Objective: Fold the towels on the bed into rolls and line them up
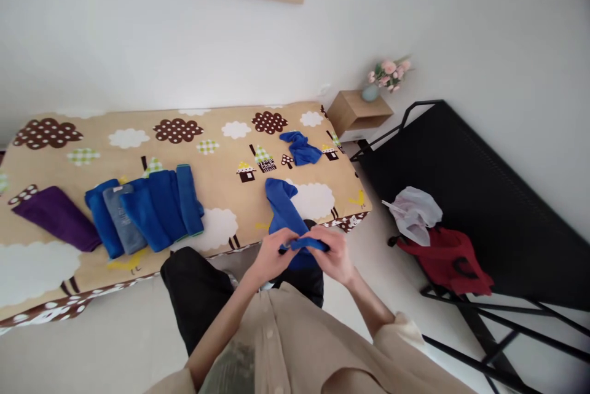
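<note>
Between my hands, in front of my body, is the top edge of a blue garment (286, 212). My left hand (275, 254) grips the edge on its left side, with fingers pinched together. On the right side my right hand (332, 254) is closed on the same edge. The rest of the garment hangs over my thigh and lies on the patterned bed cover (207, 126). Farther back on the bed lies a crumpled blue cloth (302, 148). Several folded blue garments (161, 206) lie in a row at the left, with a grey-blue one (123, 220) among them.
A purple garment (58, 217) lies at the bed's far left. Beyond the bed's right end stands a wooden nightstand (350, 112) with a flower vase (370, 93). At the right, a black metal-framed rack (483, 197) holds a white plastic bag (417, 212) and a red bag (454, 262).
</note>
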Motion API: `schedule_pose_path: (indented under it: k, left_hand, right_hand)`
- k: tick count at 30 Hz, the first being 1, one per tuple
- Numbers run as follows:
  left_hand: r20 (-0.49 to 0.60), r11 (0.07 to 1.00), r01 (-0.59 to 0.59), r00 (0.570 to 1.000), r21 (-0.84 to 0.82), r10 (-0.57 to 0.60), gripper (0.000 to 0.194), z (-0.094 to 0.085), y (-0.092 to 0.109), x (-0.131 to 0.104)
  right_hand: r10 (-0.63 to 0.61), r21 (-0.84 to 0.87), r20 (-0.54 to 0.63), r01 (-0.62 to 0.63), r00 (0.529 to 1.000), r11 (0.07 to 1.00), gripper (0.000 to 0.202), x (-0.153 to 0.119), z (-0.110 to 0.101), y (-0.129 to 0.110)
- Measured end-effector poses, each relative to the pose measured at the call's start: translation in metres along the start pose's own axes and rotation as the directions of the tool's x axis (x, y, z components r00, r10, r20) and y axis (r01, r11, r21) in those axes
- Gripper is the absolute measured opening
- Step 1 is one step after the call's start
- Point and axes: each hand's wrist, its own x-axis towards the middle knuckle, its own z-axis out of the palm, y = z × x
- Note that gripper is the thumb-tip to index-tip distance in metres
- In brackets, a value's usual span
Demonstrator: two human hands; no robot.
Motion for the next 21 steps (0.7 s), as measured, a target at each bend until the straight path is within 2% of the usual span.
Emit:
schedule_pose_path:
  k: [4, 6, 8, 10, 12, 14, 17, 19, 21]
  left_hand:
    - [0.048, 0.999, -0.026, 0.998, -0.030, 0.027, 0.014, 0.040, -0.007, 0.015]
    - [0.105, 0.986, -0.004, 0.994, -0.169, 0.022, 0.014, 0.058, -0.010, 0.021]
    - [0.224, 0.915, 0.103, 0.974, -0.390, -0.014, 0.030, 0.071, -0.011, 0.025]
    - [0.339, 0.828, 0.247, 0.938, -0.503, -0.073, 0.041, 0.080, -0.011, 0.026]
    - [0.402, 0.821, 0.337, 0.904, -0.460, -0.146, 0.043, 0.083, -0.012, 0.025]
    - [0.415, 0.863, 0.360, 0.887, -0.355, -0.199, 0.044, 0.083, -0.015, 0.022]
    - [0.401, 0.949, 0.255, 0.902, -0.188, -0.163, 0.036, 0.082, -0.032, 0.014]
    - [0.394, 0.986, 0.151, 0.913, -0.072, -0.111, 0.025, 0.084, -0.054, 0.007]
    - [0.388, 0.991, 0.127, 0.912, 0.042, -0.133, 0.015, 0.089, -0.081, -0.001]
  right_hand:
    - [-0.009, -0.062, -0.076, 0.004, 0.997, 0.998, 0.016, -0.008, -0.036, -0.012]
    - [0.004, -0.055, -0.150, -0.012, 0.989, 0.998, 0.021, -0.012, -0.051, -0.013]
    - [0.047, -0.078, -0.257, -0.070, 0.965, 0.994, 0.026, -0.014, -0.064, -0.011]
    - [0.107, -0.138, -0.375, -0.170, 0.921, 0.976, 0.030, -0.013, -0.075, -0.006]
    - [0.157, -0.181, -0.465, -0.267, 0.872, 0.947, 0.033, -0.011, -0.085, 0.001]
    - [0.202, -0.182, -0.498, -0.329, 0.844, 0.927, 0.035, -0.010, -0.096, 0.007]
    - [0.246, -0.080, -0.562, -0.347, 0.790, 0.934, 0.036, -0.012, -0.110, 0.017]
    - [0.266, 0.056, -0.647, -0.304, 0.715, 0.951, 0.040, -0.015, -0.118, 0.021]
    - [0.290, 0.173, -0.715, -0.241, 0.636, 0.955, 0.041, -0.018, -0.125, 0.024]
